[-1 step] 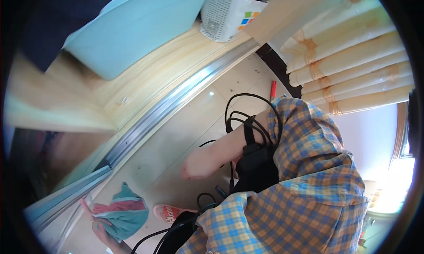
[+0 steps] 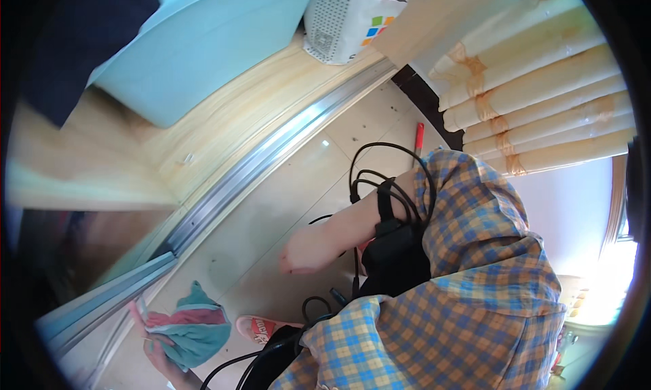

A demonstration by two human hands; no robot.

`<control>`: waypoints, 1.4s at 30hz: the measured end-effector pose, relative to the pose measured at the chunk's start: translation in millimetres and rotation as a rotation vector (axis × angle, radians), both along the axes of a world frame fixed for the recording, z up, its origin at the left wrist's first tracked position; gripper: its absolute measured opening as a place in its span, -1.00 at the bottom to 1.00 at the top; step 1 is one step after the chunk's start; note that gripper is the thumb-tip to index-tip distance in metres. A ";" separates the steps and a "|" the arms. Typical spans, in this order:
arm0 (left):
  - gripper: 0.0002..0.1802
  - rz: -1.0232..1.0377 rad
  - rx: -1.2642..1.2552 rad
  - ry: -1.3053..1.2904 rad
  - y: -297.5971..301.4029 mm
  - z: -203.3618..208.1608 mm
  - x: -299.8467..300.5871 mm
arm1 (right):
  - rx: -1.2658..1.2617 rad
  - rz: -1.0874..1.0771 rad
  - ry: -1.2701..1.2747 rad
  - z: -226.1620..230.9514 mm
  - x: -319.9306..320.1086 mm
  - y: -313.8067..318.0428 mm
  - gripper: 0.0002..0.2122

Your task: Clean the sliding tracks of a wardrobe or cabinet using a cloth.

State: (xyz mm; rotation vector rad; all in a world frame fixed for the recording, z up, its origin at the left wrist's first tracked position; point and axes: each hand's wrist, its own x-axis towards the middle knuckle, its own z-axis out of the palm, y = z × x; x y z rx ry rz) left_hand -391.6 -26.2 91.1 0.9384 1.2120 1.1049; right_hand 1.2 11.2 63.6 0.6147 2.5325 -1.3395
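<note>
At the lower left, my left hand (image 2: 157,355) holds a bunched teal cloth (image 2: 201,339) with a pink section, low over the floor. The fingers go around its pink side, close to the sliding-door frame. Whether the cloth is a towel or a garment, I cannot make out. My right arm, in a checked sleeve with a black strap and cables on it, reaches across the middle. Its rounded end, my right hand (image 2: 302,251), shows no fingers, and anything in it is hidden.
A light-blue tub (image 2: 210,48) and a white carrier bag (image 2: 346,27) stand on a wooden cabinet floor (image 2: 237,109). The metal door track (image 2: 251,156) runs along its edge. Beige curtains (image 2: 542,105) hang at right. A red-handled object (image 2: 419,138) lies on the tiles.
The whole view has shifted slightly. My left hand and the teal cloth appear a little further right, still together. The right arm stays almost where it was.
</note>
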 end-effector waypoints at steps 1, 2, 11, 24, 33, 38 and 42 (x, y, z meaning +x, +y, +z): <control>-0.27 -0.049 0.022 0.002 5.9 3.9 14.4 | -0.065 -0.077 -0.029 -1.7 10.3 0.7 -0.84; -0.50 -0.059 0.079 0.091 14.8 2.2 23.3 | -0.057 -0.088 -0.018 2.6 19.7 1.6 -0.84; -0.47 -0.395 0.002 0.290 58.3 28.3 61.4 | -0.017 -0.527 0.175 -10.1 50.2 4.3 -0.84; -0.60 -0.759 0.063 0.488 94.8 96.3 155.9 | 0.275 -1.096 0.640 36.7 61.5 30.4 -0.78; -0.58 -0.763 0.109 0.512 91.3 118.4 174.6 | 0.673 -1.442 0.731 54.9 96.0 64.9 -0.70; -0.58 -0.797 0.116 0.520 94.4 131.5 192.3 | 0.793 -1.574 0.676 56.9 130.7 79.6 -0.64; -0.53 -0.862 0.111 0.510 102.2 144.0 228.5 | 0.911 -1.643 0.670 54.1 157.4 91.8 -0.64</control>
